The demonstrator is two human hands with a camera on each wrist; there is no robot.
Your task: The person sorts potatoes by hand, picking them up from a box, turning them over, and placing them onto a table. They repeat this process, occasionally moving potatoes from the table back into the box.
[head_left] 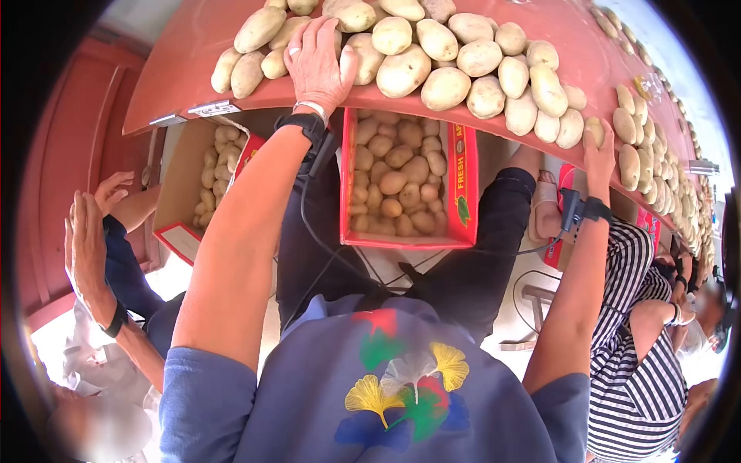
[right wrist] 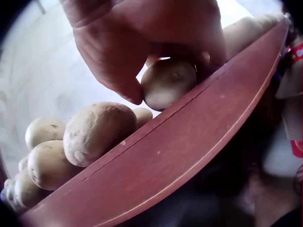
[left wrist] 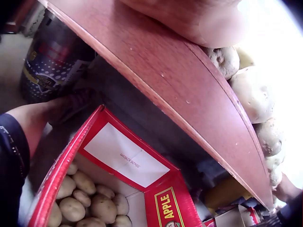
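Note:
A curved red-brown table (head_left: 270, 96) carries a heap of pale potatoes (head_left: 455, 62). My left hand (head_left: 315, 62) lies flat on potatoes near the table's front edge, fingers fairly straight, thumb beside a large potato (head_left: 364, 58). In the left wrist view only its palm (left wrist: 199, 19) shows above the table rim (left wrist: 189, 104). My right hand (head_left: 600, 158) reaches up at the right edge and grips a small potato (head_left: 593, 130). The right wrist view shows fingers (right wrist: 142, 42) curled round that potato (right wrist: 168, 82) on the rim (right wrist: 180, 151).
Under the table stands a red cardboard box (head_left: 463, 177) full of small potatoes (head_left: 397, 181), and a second box (head_left: 181, 181) sits to its left. Another person's hands (head_left: 85, 239) are raised at the left. A person in a striped shirt (head_left: 641, 332) stands close at the right.

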